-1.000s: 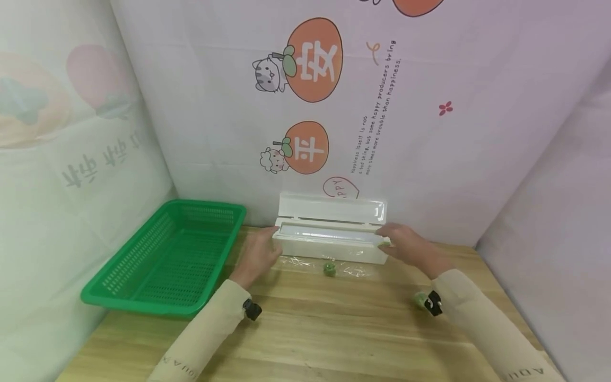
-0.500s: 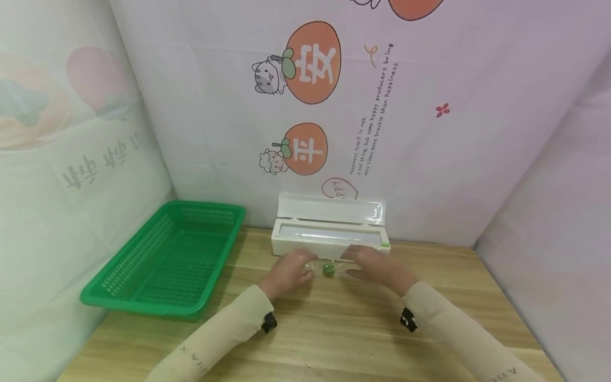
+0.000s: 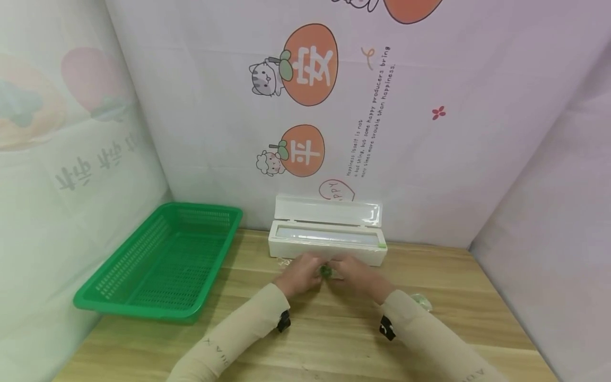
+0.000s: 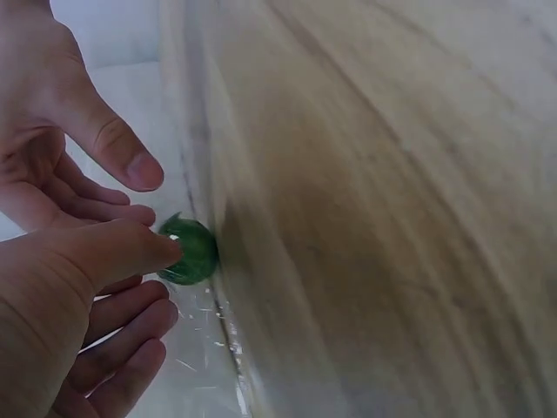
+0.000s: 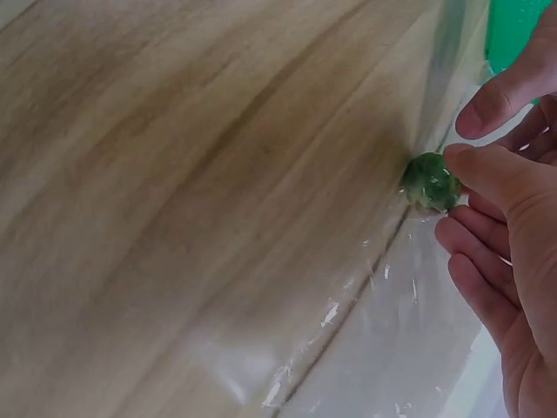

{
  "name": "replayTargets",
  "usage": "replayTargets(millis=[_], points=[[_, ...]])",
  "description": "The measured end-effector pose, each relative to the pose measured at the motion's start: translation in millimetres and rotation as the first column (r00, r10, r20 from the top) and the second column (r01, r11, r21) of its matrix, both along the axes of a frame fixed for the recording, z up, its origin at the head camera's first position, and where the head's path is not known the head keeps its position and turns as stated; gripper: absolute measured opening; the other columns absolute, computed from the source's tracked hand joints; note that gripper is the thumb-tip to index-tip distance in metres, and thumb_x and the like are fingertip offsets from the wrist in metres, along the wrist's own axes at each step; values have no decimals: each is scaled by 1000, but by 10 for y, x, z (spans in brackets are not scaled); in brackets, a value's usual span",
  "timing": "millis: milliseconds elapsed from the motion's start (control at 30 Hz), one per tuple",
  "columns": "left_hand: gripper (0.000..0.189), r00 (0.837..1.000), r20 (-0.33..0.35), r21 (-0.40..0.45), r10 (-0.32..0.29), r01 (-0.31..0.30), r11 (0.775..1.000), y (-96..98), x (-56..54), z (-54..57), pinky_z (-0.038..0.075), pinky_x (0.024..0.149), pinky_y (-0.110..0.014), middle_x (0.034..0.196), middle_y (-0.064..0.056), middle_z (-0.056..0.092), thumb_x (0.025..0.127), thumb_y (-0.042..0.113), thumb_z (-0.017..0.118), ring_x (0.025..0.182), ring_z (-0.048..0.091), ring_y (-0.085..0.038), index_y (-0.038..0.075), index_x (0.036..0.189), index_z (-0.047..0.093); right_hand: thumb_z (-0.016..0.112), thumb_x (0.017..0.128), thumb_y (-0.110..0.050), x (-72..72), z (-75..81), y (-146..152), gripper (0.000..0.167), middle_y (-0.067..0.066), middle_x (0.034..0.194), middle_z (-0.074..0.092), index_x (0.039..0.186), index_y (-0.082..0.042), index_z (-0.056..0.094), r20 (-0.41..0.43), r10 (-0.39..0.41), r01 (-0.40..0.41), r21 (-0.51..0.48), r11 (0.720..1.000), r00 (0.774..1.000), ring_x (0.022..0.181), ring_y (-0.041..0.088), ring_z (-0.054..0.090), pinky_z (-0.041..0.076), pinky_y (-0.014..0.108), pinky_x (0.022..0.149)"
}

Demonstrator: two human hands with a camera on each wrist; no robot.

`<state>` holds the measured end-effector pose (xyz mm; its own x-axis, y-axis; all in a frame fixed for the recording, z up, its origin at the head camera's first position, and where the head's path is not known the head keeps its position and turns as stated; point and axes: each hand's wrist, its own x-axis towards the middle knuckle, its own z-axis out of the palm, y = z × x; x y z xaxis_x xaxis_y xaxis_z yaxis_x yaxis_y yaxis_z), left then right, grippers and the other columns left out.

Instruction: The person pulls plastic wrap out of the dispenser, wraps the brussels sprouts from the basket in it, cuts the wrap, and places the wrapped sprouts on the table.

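A small round green vegetable [image 3: 325,271], perhaps a Brussels sprout, lies on clear cling film [image 5: 326,313] drawn out in front of a white cling film box [image 3: 286,248]. My left hand [image 3: 303,273] and right hand [image 3: 355,276] meet at its two sides. In the left wrist view the left thumb [image 4: 161,251] overlaps the vegetable, while the right thumb stands apart from its own fingers. From the right wrist, the right thumb [image 5: 466,158] overlaps the vegetable's edge and the left thumb is apart from it. Whether any film is pinched is hidden.
The box's lid [image 3: 329,210] stands raised against the patterned back cloth. A green plastic basket [image 3: 191,313] sits on the wooden table at the left. Beside my right sleeve lies a small pale green thing [image 3: 422,302] in clear wrap.
Both hands have left the ends of the box and come inward to the green vegetable, closing the gap between them. The pale green thing by the right sleeve shows more fully.
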<state>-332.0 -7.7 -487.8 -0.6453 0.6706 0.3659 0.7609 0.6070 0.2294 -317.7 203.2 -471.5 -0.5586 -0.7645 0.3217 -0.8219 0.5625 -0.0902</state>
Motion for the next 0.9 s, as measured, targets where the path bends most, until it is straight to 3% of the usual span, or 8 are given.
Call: replayTargets(millis=[200, 400, 700, 800, 900], points=[[45, 999, 32, 8, 18, -18, 1000, 29, -63, -40, 62, 95, -30, 115, -4, 79, 79, -4, 84, 106, 75, -20, 11, 121, 76, 84, 86, -3, -32, -61, 5, 46, 12, 119, 77, 131, -4, 70, 53, -80, 81, -28, 996, 995, 107, 27, 75, 64, 37, 95], [40, 994, 67, -11, 87, -86, 996, 113, -128, -64, 63, 95, -29, 113, -4, 80, 81, 3, 88, 104, 76, -20, 10, 119, 77, 84, 88, -7, -97, -151, 1, 45, 8, 126, 75, 131, -10, 71, -3, -128, 127, -58, 990, 992, 115, 25, 73, 61, 39, 101], [35, 983, 49, -1, 175, -175, 985, 224, -149, -57, 62, 97, -32, 114, -3, 80, 84, 12, 90, 108, 75, -21, 12, 116, 78, 88, 84, -8, -171, -261, -46, 47, 11, 126, 75, 127, -7, 71, -50, -187, 180, -120, 976, 981, 117, 29, 72, 60, 42, 103], [31, 985, 27, 1, 172, -172, 985, 221, -165, -76, 62, 94, -30, 111, -1, 81, 84, 14, 90, 104, 76, -19, 14, 112, 78, 87, 86, -8, -177, -265, -62, 45, 11, 128, 75, 127, -8, 71, -39, -197, 192, -117, 974, 980, 119, 29, 71, 60, 42, 105], [33, 991, 11, 17, 131, -131, 991, 200, -163, -94, 62, 93, -28, 109, 0, 81, 83, 17, 91, 102, 76, -16, 15, 112, 78, 87, 87, -11, -150, -238, -61, 44, 10, 125, 75, 127, -10, 71, -22, -190, 186, -110, 976, 982, 117, 27, 72, 60, 41, 104]])
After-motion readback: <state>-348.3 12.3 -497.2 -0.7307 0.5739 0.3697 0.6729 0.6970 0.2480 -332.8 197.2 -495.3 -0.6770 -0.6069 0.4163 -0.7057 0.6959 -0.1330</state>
